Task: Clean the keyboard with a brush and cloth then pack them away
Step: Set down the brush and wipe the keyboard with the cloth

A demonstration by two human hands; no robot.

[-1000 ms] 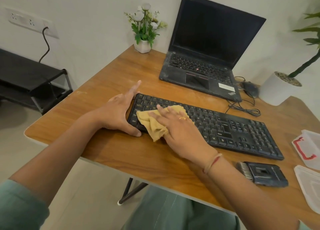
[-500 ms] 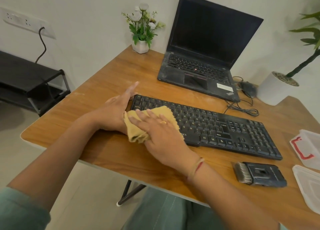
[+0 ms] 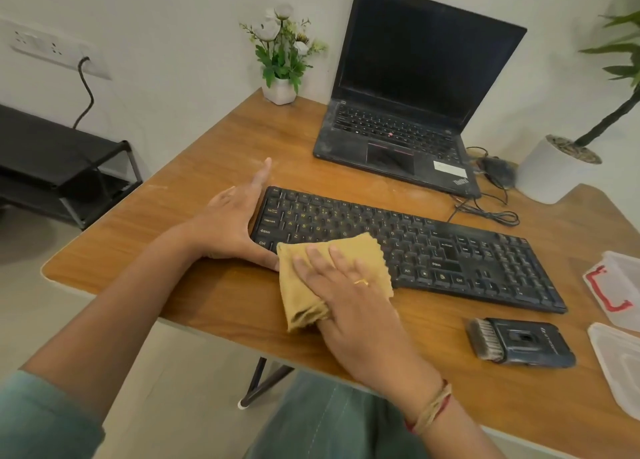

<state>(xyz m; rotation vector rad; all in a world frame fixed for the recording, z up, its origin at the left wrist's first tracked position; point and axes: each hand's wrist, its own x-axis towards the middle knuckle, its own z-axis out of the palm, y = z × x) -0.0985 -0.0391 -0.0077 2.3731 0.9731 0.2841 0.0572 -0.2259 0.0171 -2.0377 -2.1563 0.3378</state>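
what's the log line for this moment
cloth step | right hand presses cloth on keyboard | left hand braces keyboard end | brush on table

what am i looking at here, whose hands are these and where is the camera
There is no machine: a person works bare-handed, and the single camera sits on their head, looking down. On the wooden table lie a black keyboard, a small cleaning brush, an open laptop, a clear plastic box and a loose lid. The left hand steadies the keyboard's left end with straight fingers. The right hand presses a yellow cloth onto the keyboard's near edge.
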